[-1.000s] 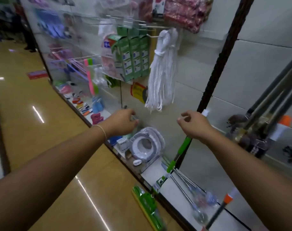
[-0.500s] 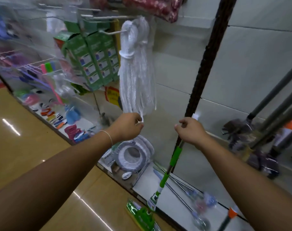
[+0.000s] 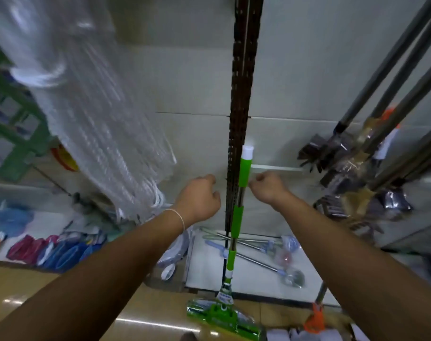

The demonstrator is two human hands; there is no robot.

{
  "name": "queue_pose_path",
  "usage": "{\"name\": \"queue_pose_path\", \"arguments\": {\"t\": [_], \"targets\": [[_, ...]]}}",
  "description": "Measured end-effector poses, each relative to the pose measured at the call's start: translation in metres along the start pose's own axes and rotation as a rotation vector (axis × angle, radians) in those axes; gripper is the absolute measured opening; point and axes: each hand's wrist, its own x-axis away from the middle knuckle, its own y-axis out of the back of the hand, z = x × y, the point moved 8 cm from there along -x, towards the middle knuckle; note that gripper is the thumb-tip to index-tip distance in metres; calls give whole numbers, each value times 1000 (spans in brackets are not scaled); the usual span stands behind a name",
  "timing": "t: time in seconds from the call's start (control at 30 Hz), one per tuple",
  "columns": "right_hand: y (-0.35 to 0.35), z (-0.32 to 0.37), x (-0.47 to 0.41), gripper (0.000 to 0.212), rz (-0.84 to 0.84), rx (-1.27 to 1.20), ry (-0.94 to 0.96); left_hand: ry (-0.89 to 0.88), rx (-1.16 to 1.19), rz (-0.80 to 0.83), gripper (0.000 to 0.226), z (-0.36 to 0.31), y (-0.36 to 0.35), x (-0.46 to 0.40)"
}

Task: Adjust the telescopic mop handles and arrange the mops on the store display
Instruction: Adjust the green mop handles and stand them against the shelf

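A green telescopic mop stands upright against the dark slotted post (image 3: 242, 70). Its handle (image 3: 245, 168) has green grips and a white cap, and its green flat head (image 3: 221, 316) rests on the floor. My right hand (image 3: 268, 188) hovers just right of the handle with its fingers curled, and the handle is outside its grip. To the left of the post, my left hand (image 3: 199, 200) is also curled and holds nothing.
A white string mop head (image 3: 98, 124) hangs at the upper left, blurred. Several grey-handled brooms (image 3: 381, 99) lean at the right. Loose metal mop handles (image 3: 253, 252) lie on the white base shelf (image 3: 204, 267). An orange-tipped handle (image 3: 315, 316) stands at the lower right.
My right hand has let go of the green mop handle, which now stands upright against the post. The view has swung right, and my left hand has moved in beside the post.
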Motion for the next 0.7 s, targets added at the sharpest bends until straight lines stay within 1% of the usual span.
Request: {"name": "queue_pose_path", "arguments": {"t": [0.07, 0.17, 0.23, 0.27, 0.37, 0.43, 0.57, 0.7], "targets": [[-8, -5, -19, 32, -8, -8, -40, -10, -6, 16, 43, 11, -8, -16], [-21, -4, -40, 22, 7, -65, -75, -32, -14, 52, 45, 25, -22, -30], [-31, -5, -54, 37, 2, -127, -92, -49, -12, 80, 45, 34, -31, -36], [-36, -5, -59, 41, 1, -154, -97, -54, -11, 94, 45, 38, -35, -38], [-52, -5, -73, 38, -14, -280, -109, -78, -11, 118, 46, 46, -42, -41], [-56, -6, -78, 36, -58, -327, -118, -90, -12, 133, 46, 51, -45, -41], [-57, -7, -80, 37, -126, -311, -116, -114, -10, 145, 46, 54, -48, -42], [-55, -5, -55, 39, -156, -193, -65, -121, 19, 174, 46, 53, -54, -38]]}}
